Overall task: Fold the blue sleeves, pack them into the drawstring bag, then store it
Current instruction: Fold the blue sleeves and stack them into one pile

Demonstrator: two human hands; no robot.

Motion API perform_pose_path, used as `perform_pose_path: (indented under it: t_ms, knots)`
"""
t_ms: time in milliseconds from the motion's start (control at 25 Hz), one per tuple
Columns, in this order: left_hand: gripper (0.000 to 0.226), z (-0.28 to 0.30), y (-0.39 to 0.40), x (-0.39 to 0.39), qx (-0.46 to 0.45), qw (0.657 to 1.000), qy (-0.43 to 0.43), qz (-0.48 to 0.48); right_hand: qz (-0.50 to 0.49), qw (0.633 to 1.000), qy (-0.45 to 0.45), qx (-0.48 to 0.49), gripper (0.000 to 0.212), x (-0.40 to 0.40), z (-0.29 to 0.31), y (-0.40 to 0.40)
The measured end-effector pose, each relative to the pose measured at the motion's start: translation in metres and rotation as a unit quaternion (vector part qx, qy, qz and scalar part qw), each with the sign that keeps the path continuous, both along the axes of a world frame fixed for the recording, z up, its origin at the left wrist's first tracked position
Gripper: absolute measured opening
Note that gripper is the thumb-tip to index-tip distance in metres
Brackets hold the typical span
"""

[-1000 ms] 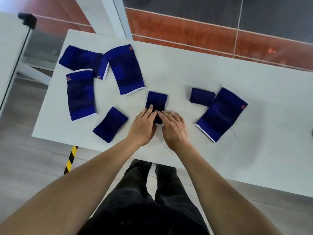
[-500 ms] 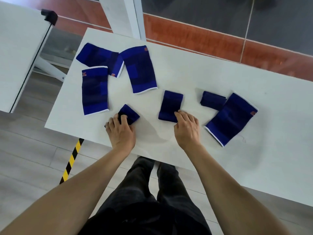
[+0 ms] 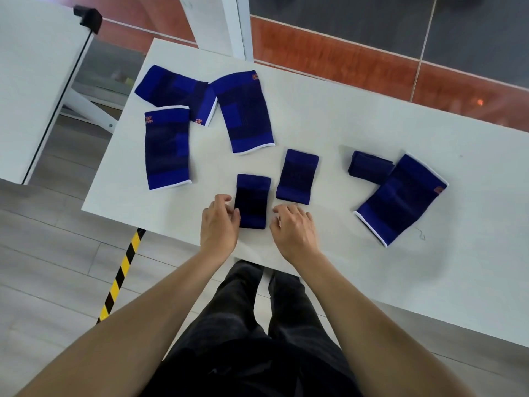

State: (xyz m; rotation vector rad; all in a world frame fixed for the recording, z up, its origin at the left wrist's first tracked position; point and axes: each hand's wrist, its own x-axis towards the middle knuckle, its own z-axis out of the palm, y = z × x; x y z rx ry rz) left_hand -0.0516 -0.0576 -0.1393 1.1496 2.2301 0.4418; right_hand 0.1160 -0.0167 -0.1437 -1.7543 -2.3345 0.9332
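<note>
Flanking small folded dark-blue sleeve: L hand fingers touching edge, R hand curled, empty.

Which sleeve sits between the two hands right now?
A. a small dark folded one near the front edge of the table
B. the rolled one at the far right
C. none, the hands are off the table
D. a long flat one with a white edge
A: the small folded sleeve lies on the table between the left hand and the right hand, the left fingertips at its side.

White table on grey plank floor; striped hazard tape, orange-red tiles beyond.
</note>
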Motion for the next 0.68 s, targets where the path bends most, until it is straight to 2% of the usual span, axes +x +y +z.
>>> perform_pose_path:
  t_ms: [120,280,440,680]
  knots:
    - [0.037,0.007,0.007,0.009,-0.013,0.997,-0.068,0.030,-0.038,0.997,0.023,-0.067,0.029,-0.014,0.002,-0.001]
    - [0.035,0.016,0.016,0.010,-0.013,0.986,-0.137,0.094,-0.083,0.989,0.082,-0.089,0.017,-0.022,0.012,0.002]
    - [0.025,0.021,0.019,0.011,0.021,0.988,-0.146,0.051,-0.091,0.984,0.135,-0.072,0.011,-0.020,0.021,0.007]
    - [0.036,0.027,0.044,0.023,0.068,0.985,-0.155,-0.024,-0.162,0.970,0.176,-0.043,0.014,-0.001,0.028,0.016]
